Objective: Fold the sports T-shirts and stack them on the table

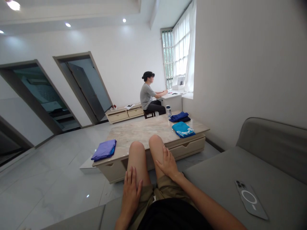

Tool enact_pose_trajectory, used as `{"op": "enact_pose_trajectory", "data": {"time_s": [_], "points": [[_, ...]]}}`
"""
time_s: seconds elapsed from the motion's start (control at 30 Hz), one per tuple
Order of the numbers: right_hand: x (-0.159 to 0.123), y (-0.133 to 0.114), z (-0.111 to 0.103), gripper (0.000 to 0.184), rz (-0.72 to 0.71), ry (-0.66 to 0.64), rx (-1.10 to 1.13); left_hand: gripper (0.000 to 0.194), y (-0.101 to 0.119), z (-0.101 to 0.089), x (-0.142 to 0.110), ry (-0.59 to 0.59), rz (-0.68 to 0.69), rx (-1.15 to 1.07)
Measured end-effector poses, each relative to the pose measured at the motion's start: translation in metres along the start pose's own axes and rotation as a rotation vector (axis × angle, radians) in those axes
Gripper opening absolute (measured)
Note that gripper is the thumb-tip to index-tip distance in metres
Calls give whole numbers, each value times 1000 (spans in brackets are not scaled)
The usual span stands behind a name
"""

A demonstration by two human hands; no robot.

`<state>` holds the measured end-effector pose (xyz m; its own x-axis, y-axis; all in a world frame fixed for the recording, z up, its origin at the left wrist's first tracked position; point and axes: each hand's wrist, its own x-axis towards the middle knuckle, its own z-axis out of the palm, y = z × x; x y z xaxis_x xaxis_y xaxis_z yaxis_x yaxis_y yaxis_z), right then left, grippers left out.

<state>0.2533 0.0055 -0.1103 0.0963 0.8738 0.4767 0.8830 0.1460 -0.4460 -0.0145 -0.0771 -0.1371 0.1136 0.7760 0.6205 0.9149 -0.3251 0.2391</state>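
On a matte grey sofa [220, 172], just resting left hand [131, 188] and right hand [168, 163] open on bare legs [137, 153]. Got folded stuff on the glossy marbled counter [136, 131] too: lilac cloth [104, 150] left, white-printed turquoise cloth [182, 128] and rumpled blue cloth [179, 116] right.

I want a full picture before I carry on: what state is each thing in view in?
Left hand: open, resting on left leg
Right hand: open, resting on right leg
Purple cloth: folded
Teal cloth: folded
Dark blue cloth: folded
Bottle: upright, lid on
Phone: lying back up
Table drawer: shut
Cabinet drawer: shut
Door: open
Ceiling light: on
Person: seated
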Motion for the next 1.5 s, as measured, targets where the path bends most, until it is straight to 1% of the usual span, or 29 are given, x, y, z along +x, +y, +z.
{"op": "enact_pose_trajectory", "data": {"time_s": [0.27, 0.37, 0.5, 0.57, 0.67, 0.77, 0.93, 1.0, 1.03, 1.1, 1.13, 1.17, 1.27, 1.37, 1.43, 1.5], "points": [[0, 1, -2, 98, 30, -38, 29, 77, 6, -6, 1, -20, -6, -4], [2, 7, 2, 99, 27, -43, 70, 78, 8, -8, 2, -29, -10, -7], [7, 18, 7, 106, 23, -65, 166, 77, 10, -9, 2, -33, -15, -10], [11, 23, 7, 109, 48, -90, 222, 77, 11, -9, 2, -30, -17, -10], [16, 26, 4, 110, 124, -135, 264, 78, 10, -8, 1, -31, -16, 3], [16, 24, 0, 103, 156, -128, 273, 81, 8, -4, -1, -9, -20, 15], [10, 16, -8, 86, 122, -21, 298, 84, 5, 2, -4, 35, -44, 27], [13, 16, -17, 78, 119, -16, 306, 83, 5, 2, -5, 34, -56, 32], [16, 17, -23, 71, 132, -30, 301, 83, 5, 1, -5, 31, -62, 33], [27, 24, -41, 50, 183, -67, 315, 83, 5, 0, -6, 24, -74, 26], [33, 29, -52, 42, 222, -84, 354, 83, 5, 0, -6, 23, -80, 18], [39, 33, -65, 37, 271, -101, 420, 83, 4, 0, -6, 23, -86, 10], [52, 40, -105, 36, 409, -114, 633, 83, 2, 0, -7, 24, -103, -10], [59, 33, -143, 43, 443, -80, 720, 82, 3, -2, -7, 16, -111, -17], [62, 23, -160, 52, 428, -142, 787, 82, 5, -3, -6, 10, -120, -24], [63, 13, -162, 54, 400, -287, 858, 82, 7, -5, -6, 5, -129, -30]]}}
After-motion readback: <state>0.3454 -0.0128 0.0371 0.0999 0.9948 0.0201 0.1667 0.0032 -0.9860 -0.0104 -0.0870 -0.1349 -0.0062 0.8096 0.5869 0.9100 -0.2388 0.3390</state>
